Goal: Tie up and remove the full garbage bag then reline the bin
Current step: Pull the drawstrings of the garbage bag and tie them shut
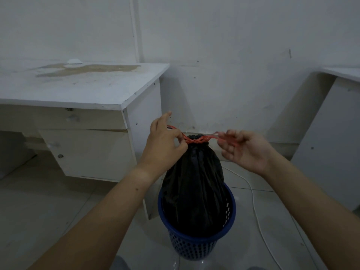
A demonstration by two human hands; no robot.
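A full black garbage bag (192,184) stands upright in a blue perforated bin (194,248) on the floor, its neck gathered at the top. A red drawstring (195,140) is crossed around that neck. My left hand (165,145) pinches the left end of the drawstring beside the neck, with the index finger pointing up. My right hand (245,149) holds the right end of the drawstring in curled fingers, palm turned up, a short way right of the neck. The two ends stretch out sideways from the neck.
A white desk (81,88) with drawers stands to the left of the bin, its corner close to my left hand. Another white desk (331,121) stands at the right. A white cable (253,199) trails across the tiled floor right of the bin.
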